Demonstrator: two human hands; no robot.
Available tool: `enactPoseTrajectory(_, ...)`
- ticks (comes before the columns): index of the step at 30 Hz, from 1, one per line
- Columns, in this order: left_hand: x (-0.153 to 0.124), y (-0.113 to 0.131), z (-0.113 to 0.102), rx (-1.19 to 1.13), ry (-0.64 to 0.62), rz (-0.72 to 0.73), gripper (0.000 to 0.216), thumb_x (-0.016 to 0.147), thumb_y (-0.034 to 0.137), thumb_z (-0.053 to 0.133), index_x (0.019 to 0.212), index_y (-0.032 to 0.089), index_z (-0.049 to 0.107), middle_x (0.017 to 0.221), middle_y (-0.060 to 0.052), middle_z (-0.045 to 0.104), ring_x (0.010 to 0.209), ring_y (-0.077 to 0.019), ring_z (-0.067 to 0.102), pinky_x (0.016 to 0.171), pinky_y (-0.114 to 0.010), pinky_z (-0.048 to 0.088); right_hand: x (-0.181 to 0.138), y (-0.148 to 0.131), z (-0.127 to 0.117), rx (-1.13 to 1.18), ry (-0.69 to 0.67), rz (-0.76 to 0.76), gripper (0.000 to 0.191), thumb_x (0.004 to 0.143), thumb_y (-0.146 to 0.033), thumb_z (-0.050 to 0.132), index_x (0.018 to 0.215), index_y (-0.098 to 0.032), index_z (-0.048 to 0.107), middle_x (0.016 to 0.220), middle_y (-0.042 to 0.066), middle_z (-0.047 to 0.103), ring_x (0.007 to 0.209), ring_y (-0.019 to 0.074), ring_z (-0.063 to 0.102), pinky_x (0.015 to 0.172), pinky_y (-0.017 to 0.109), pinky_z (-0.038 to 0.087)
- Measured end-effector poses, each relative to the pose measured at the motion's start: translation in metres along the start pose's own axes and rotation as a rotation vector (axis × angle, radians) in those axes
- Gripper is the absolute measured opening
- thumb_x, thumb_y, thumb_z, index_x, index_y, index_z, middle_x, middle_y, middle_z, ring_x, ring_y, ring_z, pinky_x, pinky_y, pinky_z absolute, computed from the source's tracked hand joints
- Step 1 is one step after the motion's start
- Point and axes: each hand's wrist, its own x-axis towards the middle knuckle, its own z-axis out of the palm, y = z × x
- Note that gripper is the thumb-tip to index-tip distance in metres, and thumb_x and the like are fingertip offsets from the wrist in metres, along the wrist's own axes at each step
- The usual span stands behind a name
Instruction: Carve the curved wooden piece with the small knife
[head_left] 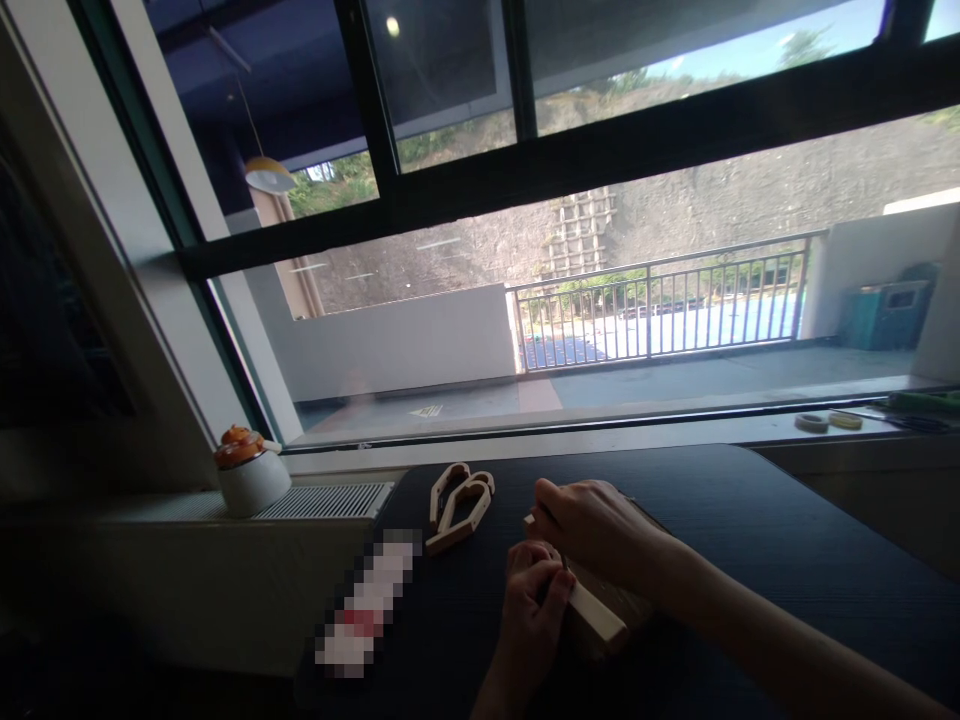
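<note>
Both of my hands meet over a light wooden piece point(598, 612) on the dark table mat point(750, 540). My left hand point(534, 600) is closed, its fingers pinched against the near end of the wood. My right hand point(596, 530) is curled over the far end, its fingers closed on the same piece. The wood looks like a narrow bar on a wider block; my hands hide most of it. Two loop-shaped wooden frames point(459, 505) lie flat on the mat just left of my hands.
A blurred white and red flat item point(371, 602) lies at the mat's left edge. A white pot with an orange lid point(246, 470) stands on the sill by a vent grille point(322, 500). Tape rolls point(825, 421) rest on the far right sill, below the big window.
</note>
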Motion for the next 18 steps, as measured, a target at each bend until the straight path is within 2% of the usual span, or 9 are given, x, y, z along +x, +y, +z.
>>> enactPoseTrajectory(10,-0.001,-0.002,0.001,0.026,-0.012,0.011,0.03,0.089,0.033,0.048,0.068,0.017,0.062,0.087,-0.006,0.052,0.093,-0.0201,0.048,0.085,-0.03,0.039,-0.001,-0.003,-0.004,0.017,-0.018,0.047,0.016,0.088,-0.025,0.045,0.073,-0.02,0.047,0.051,-0.004,0.049,0.041,0.0069,0.035,0.042,0.024,0.012)
enactPoseTrajectory(18,0.0,-0.002,0.001,0.035,-0.008,0.023,0.031,0.089,0.035,0.048,0.069,0.017,0.063,0.086,-0.006,0.052,0.092,-0.0201,0.047,0.084,-0.031,0.04,-0.007,0.005,0.006,0.041,0.034,0.035,0.015,0.09,-0.025,0.042,0.076,-0.019,0.046,0.055,-0.003,0.054,0.045,0.0075,0.045,0.044,0.024,0.014)
